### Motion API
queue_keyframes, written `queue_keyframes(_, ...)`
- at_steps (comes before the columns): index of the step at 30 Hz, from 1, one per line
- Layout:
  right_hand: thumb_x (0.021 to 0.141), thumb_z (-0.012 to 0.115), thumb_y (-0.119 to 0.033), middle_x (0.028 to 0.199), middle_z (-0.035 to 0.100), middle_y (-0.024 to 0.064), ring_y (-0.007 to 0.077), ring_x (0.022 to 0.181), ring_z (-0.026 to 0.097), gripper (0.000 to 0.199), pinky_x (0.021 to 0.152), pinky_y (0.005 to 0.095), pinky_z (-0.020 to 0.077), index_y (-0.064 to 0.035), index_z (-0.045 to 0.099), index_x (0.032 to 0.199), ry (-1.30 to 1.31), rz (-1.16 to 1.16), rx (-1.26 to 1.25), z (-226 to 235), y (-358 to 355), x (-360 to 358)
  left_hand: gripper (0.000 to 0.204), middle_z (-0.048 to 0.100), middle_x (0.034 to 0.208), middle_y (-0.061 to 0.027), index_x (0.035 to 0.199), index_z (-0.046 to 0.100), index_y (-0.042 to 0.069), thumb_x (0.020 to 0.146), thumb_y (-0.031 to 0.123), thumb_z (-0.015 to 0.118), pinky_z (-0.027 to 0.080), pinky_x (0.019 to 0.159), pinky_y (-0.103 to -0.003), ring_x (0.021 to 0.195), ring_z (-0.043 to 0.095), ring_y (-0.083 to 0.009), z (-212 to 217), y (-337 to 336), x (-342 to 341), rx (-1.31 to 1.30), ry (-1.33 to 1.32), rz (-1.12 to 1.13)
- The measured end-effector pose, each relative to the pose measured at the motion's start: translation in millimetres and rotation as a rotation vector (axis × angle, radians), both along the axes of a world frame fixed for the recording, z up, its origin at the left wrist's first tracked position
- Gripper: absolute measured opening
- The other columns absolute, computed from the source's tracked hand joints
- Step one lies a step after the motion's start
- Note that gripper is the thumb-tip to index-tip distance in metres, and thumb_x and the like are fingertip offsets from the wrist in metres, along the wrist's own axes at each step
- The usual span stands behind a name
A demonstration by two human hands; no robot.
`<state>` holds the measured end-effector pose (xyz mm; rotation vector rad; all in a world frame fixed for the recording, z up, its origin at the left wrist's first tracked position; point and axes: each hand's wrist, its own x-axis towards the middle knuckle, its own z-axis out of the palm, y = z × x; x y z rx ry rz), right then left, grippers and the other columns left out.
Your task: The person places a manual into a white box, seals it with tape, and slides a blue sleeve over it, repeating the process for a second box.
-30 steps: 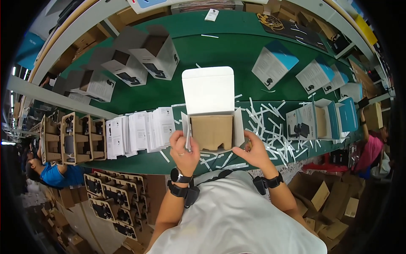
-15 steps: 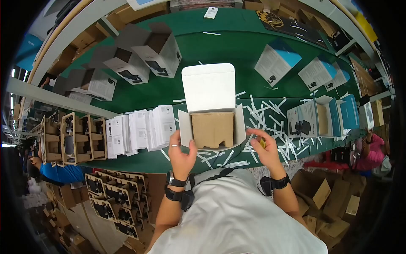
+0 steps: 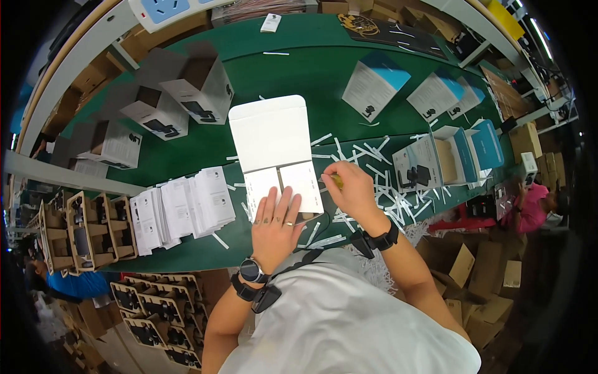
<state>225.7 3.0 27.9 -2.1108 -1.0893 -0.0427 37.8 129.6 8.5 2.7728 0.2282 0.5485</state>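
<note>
In front of me stands a white carton (image 3: 271, 137), its large lid open on the far side. The two side flaps are folded inward, with a narrow gap between them. My left hand (image 3: 274, 223) lies flat across those flaps, fingers stretched out. A sliver of brown cardboard shows at the carton's near edge. Just right of the carton, my right hand (image 3: 354, 192) is closed around a small yellow object (image 3: 337, 180), mostly hidden by the fingers, so its kind cannot be told.
White paper strips (image 3: 389, 187) litter the green bench (image 3: 293, 68). White leaflets (image 3: 180, 209) and cardboard trays (image 3: 87, 234) lie left. Grey-white boxes (image 3: 199, 87) stand back left, blue-and-white boxes (image 3: 377, 84) back right. An opened box (image 3: 417, 167) sits right; a person in pink (image 3: 529, 209) is beyond.
The carton's side flaps have been folded in over the brown insert. My left hand has moved from its left side onto the flaps. My right hand has turned inward, still with the yellow object.
</note>
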Motion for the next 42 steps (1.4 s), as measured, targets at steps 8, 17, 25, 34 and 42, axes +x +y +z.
queue_keyframes(8, 0.085, 0.075, -0.013, 0.082, 0.068, 0.0084, 0.0297, 0.075, 0.067, 0.010, 0.066, 0.0368, 0.0534, -0.0068, 0.067, 0.087, 0.047, -0.007, -0.028, 8, 2, -1, 0.064, 0.049, 0.149, -0.0139, 0.142, 0.054, 0.008, 0.083, 0.023, 0.074, 0.038, 0.111, -0.051, 0.139, 0.043, -0.0406, 1, 0, 0, -0.005, -0.018, -0.004)
queue_keyframes(17, 0.083, 0.075, -0.014, 0.079, 0.067, 0.0082, 0.0293, 0.074, 0.067, 0.012, 0.063, 0.0377, 0.0523, -0.0077, 0.064, 0.083, 0.029, -0.003, -0.071, 9, 5, 0, 0.063, 0.050, 0.148, -0.0143, 0.141, 0.055, 0.007, 0.083, 0.021, 0.073, 0.039, 0.111, -0.050, 0.137, 0.044, -0.0403, 2, -2, 1, -0.017, -0.018, -0.004)
queue_keyframes(25, 0.083, 0.075, -0.012, 0.097, 0.064, 0.0113, 0.0281, 0.079, 0.067, 0.013, 0.071, 0.0348, 0.0544, -0.0040, 0.068, 0.089, 0.252, 0.142, 0.106, 16, 29, -21, 0.061, 0.055, 0.142, -0.0153, 0.137, 0.058, 0.005, 0.081, 0.021, 0.075, 0.042, 0.109, -0.048, 0.133, 0.050, -0.0378, -7, 0, 0, -0.024, -0.035, 0.000)
queue_keyframes(34, 0.082, 0.075, -0.015, 0.095, 0.060, 0.0081, 0.0311, 0.082, 0.066, 0.014, 0.069, 0.0411, 0.0540, -0.0081, 0.064, 0.088, -0.015, 0.241, -0.100, 7, 115, -53, 0.042, 0.066, 0.116, -0.0143, 0.111, 0.072, 0.003, 0.074, 0.020, 0.078, 0.046, 0.106, -0.048, 0.114, 0.062, -0.0355, -15, 3, -2, -0.075, -0.127, 0.016)
queue_keyframes(42, 0.077, 0.082, -0.021, 0.096, 0.064, 0.0091, 0.0307, 0.083, 0.066, 0.024, 0.070, 0.0380, 0.0542, -0.0073, 0.065, 0.088, 0.104, 0.357, -0.104, 4, 128, -74, 0.038, 0.067, 0.109, -0.0124, 0.109, 0.072, 0.003, 0.075, 0.020, 0.074, 0.048, 0.100, -0.046, 0.110, 0.063, -0.0352, -23, 8, -14, -0.154, -0.124, -0.026)
